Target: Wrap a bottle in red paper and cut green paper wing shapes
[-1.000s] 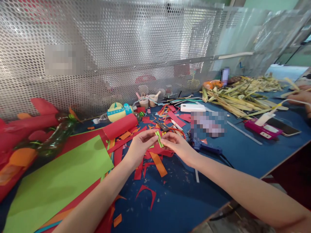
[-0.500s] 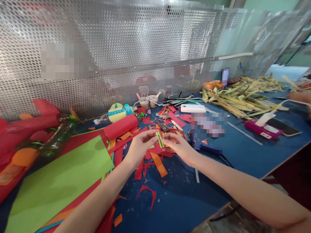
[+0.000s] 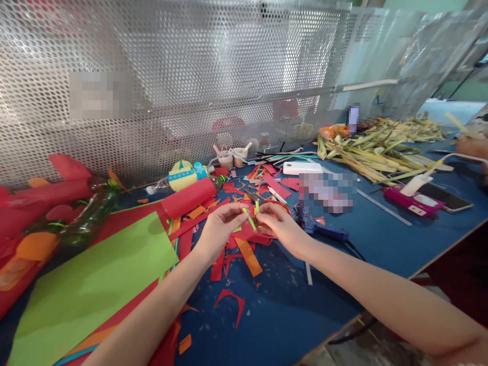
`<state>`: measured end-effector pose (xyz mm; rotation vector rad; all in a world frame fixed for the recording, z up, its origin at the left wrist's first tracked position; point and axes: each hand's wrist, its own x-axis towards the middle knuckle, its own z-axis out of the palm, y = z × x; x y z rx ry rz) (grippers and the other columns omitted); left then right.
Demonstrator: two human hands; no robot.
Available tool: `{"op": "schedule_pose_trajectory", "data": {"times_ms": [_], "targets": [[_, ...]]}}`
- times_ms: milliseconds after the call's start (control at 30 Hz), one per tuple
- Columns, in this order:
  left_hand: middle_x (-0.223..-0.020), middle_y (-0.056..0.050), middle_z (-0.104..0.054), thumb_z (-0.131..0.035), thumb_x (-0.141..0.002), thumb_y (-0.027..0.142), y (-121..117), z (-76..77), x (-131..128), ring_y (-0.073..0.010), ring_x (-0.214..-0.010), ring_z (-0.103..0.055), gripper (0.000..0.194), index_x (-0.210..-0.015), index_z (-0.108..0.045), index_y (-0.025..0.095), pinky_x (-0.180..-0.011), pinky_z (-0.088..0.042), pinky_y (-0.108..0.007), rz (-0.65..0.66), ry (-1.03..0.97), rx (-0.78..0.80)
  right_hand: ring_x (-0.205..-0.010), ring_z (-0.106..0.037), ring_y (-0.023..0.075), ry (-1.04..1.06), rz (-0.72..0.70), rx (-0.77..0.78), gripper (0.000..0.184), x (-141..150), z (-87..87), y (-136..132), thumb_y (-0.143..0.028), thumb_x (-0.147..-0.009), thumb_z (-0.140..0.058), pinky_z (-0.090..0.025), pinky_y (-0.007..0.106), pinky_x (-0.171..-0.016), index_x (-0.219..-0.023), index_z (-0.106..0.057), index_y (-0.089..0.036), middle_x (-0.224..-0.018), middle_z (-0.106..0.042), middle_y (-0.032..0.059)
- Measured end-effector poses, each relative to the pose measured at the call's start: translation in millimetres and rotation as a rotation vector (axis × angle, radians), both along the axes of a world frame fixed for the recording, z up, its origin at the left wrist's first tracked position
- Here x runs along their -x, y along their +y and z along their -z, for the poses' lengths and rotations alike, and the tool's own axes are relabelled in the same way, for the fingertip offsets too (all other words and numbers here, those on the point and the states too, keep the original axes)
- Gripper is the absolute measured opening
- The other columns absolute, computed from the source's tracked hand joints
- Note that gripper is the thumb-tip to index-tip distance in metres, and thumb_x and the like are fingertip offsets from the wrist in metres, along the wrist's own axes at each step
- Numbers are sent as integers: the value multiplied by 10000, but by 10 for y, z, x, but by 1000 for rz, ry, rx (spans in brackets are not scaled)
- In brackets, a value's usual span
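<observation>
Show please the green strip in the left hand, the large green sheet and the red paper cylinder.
Green strip (image 3: 250,220): head view, visible middle.
Large green sheet (image 3: 95,282): head view, flat surface.
Red cylinder (image 3: 189,198): head view, curved side.

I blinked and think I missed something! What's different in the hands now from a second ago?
The two small green strips were side by side; now their tops have spread apart. The left hand pinches one and the right hand the other, which has turned more upright. Nothing was visibly let go. The green sheet, red roll and blue glue gun stayed put.
</observation>
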<state>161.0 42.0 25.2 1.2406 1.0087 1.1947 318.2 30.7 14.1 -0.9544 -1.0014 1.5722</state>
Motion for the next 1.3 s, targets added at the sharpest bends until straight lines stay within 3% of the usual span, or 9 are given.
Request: {"op": "schedule_pose_trajectory", "data": {"times_ms": [200, 367, 633, 967, 1300], "targets": [[-772, -23, -714, -807, -600, 297, 25, -33, 48, -153, -717, -642, 229, -759, -688, 183, -716, -503, -268, 98, 20, -29, -617, -588, 121, 16, -32, -29, 277, -20, -22, -13, -271, -702, -685, -522, 327, -716, -916, -509, -268, -657, -557, -76], [-758, -12, -694, -796, -623, 273, 45, -66, 94, -142, -716, -633, 189, -748, -689, 180, -725, -492, -261, 169, 53, -51, -608, -590, 103, -39, -102, -100, 160, -35, -35, -12, -322, -725, -666, -507, 300, -715, -782, -555, -221, -690, -601, -46], [-741, 4, -658, -773, -649, 228, 54, -159, 171, -129, -706, -604, 133, -744, -687, 191, -707, -481, -247, 234, 150, -115, -613, -581, 96, -31, -178, -97, 276, -30, -25, 13, -408, -669, -738, -476, 257, -645, -742, -597, -182, -660, -620, -29], [-723, -24, -676, -741, -660, 252, 15, -213, 183, -156, -691, -618, 89, -726, -715, 198, -688, -515, -269, 230, 299, -201, -552, -522, 72, -13, -200, -79, 269, -28, -26, -10, -412, -681, -730, -434, 233, -594, -723, -599, -182, -601, -575, -54], [-739, -24, -684, -740, -643, 229, 42, -272, 231, -168, -709, -636, 83, -706, -701, 192, -695, -532, -262, 193, 359, -225, -582, -571, 84, -20, -185, -70, 120, -37, -40, 22, -250, -657, -705, -472, 252, -660, -753, -667, -189, -607, -623, -41]]}}
